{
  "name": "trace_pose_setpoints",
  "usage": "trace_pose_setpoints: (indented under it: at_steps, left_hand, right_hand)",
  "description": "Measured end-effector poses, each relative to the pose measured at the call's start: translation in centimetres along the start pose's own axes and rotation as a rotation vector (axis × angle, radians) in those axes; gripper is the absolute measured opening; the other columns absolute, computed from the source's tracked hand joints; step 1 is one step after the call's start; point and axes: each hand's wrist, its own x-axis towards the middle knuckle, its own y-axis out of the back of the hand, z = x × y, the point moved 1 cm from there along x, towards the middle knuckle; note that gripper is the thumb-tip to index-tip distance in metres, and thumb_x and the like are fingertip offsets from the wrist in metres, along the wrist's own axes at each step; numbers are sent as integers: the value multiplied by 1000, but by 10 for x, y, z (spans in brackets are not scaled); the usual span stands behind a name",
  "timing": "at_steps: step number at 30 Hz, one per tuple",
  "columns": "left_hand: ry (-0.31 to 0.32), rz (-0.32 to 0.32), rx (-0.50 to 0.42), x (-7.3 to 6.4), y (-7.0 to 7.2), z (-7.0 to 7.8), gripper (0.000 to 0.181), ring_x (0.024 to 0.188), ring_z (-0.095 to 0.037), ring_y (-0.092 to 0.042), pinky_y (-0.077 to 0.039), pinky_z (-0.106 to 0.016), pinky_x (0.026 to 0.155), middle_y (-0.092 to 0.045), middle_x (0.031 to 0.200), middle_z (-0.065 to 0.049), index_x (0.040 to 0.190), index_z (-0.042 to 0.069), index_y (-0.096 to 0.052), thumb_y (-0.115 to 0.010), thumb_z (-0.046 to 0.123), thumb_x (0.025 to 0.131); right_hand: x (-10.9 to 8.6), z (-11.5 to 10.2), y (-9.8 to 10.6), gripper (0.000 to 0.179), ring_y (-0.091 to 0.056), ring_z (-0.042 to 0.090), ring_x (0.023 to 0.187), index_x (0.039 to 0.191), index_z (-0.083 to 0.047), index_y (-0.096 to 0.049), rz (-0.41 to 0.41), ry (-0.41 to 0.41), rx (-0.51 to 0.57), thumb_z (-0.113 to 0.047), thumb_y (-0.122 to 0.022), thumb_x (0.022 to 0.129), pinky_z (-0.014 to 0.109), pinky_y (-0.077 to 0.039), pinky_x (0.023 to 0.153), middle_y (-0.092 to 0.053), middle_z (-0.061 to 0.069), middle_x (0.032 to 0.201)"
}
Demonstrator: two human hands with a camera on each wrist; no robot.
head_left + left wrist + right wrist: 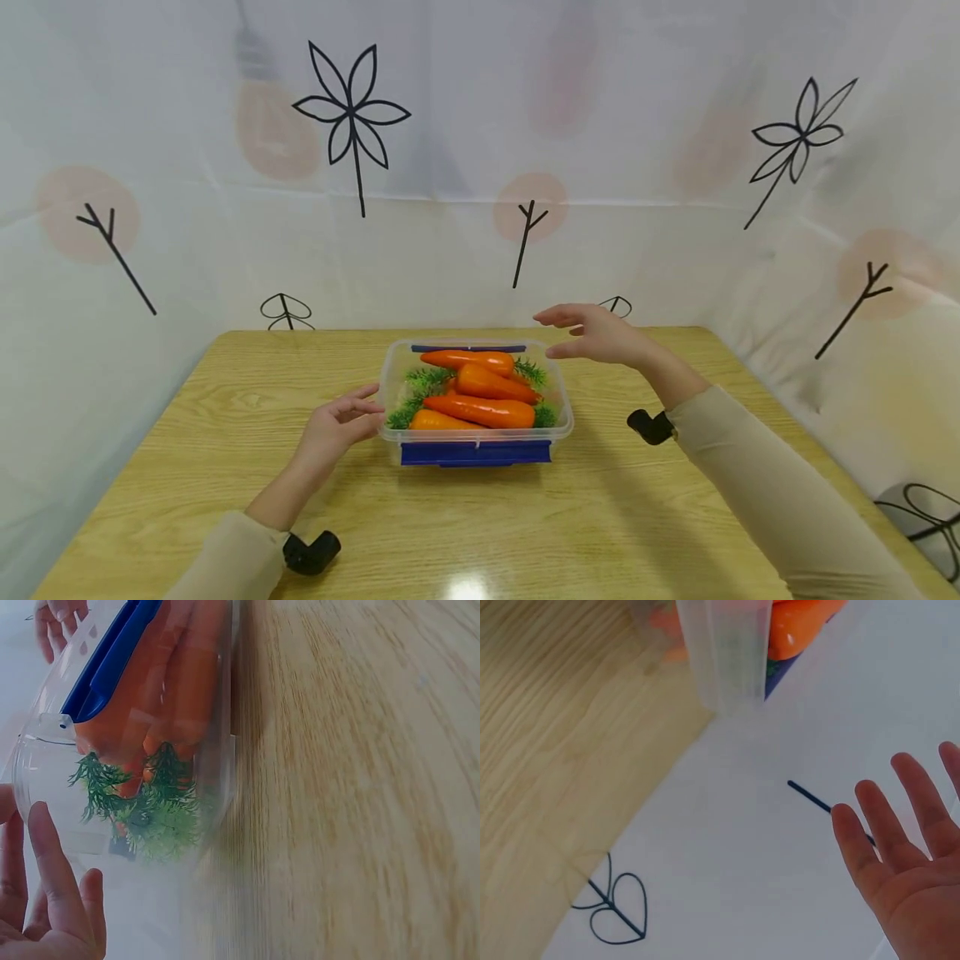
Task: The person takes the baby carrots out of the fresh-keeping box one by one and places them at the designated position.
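Observation:
A clear plastic food container [562, 423] with blue clip flaps [476, 452] sits on the table, lid off. Inside lie several orange carrots [480, 410] with green leafy tops [426, 382]. My left hand [337, 423] is at the container's left side, its loosely bent fingers right at the rim. In the left wrist view, a fingertip [41, 814] meets the clear rim near the corner. My right hand [596, 335] hovers off the container's back right corner, holding nothing. Its fingers [911, 802] are spread and fairly straight in the right wrist view.
The wooden table [225, 417] runs back to a white cloth [450, 267] printed with black plant drawings, which also encloses both sides. A black wrist camera [311, 552] is worn on the left wrist, another black camera [650, 427] on the right.

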Motion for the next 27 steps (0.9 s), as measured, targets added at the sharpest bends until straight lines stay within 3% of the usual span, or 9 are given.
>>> trace_pose_setpoints:
  at_steps: [27]
  left_hand:
    - [-2, 16, -31, 2, -2, -3, 34, 110, -19, -55, -52, -30, 82, -42, 141, -11, 108, -13, -59, -67, 11, 86]
  right_hand:
    - [53, -16, -19, 47, -48, 30, 118, 128, -11, -55, -129, 36, 148, -14, -71, 83, 47, -38, 100, -55, 9, 125]
